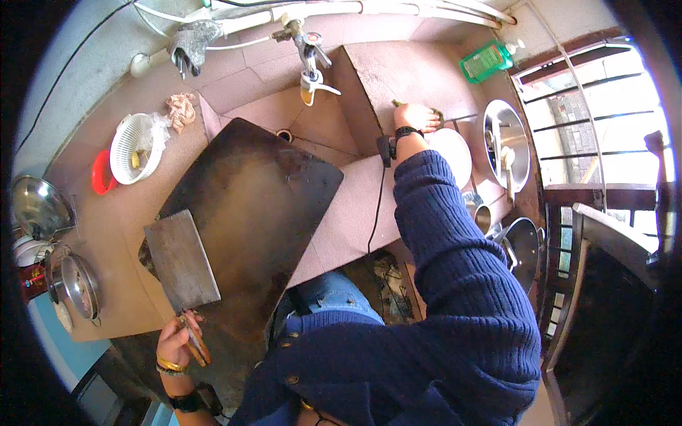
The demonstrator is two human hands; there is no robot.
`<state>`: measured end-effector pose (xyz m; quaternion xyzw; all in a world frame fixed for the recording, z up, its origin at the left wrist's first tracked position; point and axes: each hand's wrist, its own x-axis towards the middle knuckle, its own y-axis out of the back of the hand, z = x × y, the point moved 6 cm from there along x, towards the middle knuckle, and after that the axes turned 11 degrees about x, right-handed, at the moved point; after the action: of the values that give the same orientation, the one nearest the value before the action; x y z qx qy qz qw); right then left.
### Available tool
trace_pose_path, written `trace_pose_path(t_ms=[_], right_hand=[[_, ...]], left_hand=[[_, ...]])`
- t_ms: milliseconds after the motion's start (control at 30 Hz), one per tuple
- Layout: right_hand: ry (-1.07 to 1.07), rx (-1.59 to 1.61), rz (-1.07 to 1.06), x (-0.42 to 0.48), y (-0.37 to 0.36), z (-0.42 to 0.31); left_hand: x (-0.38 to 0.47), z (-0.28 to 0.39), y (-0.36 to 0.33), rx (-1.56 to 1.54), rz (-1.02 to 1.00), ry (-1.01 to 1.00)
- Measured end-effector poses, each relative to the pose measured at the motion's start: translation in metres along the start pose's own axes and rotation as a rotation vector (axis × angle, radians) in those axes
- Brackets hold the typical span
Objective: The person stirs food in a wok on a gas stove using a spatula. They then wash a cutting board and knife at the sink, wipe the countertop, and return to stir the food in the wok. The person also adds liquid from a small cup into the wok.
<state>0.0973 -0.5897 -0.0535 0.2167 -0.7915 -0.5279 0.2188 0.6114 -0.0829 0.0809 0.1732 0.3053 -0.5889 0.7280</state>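
In my left hand, at the lower left, is the wooden handle of a cleaver. Its broad grey blade lies over the left part of a large dark cutting board. My right hand reaches far out over the raised tiled ledge. Its fingers cover most of a greenish-brown item, whose kind I cannot tell; small ends of it stick out on both sides. A white plate is close beside my right wrist.
The board bridges a tiled sink basin under a tap. Left are a white basket, a crumpled cloth and lidded pans. Right are a steel basin with utensils, a wok and a green bottle.
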Motion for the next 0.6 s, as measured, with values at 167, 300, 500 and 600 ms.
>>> trace_pose_path(t_ms=[167, 300, 500, 600], right_hand=[[0.483, -0.063, -0.214, 0.011, -0.041, -0.072], [1.057, 0.121, -0.223, -0.021, -0.082, -0.147], [1.317, 0.331, -0.614, -0.048, -0.077, -0.148], [1.06, 0.387, -0.723, -0.052, -0.047, -0.139]], left_hand=[[0.013, -0.01, 0.003, 0.099, -0.061, -0.017], [0.017, -0.021, 0.009, 0.236, -0.11, 0.053], [0.025, -0.038, 0.021, 0.239, -0.17, 0.137], [0.032, -0.041, 0.028, 0.172, -0.198, 0.111]])
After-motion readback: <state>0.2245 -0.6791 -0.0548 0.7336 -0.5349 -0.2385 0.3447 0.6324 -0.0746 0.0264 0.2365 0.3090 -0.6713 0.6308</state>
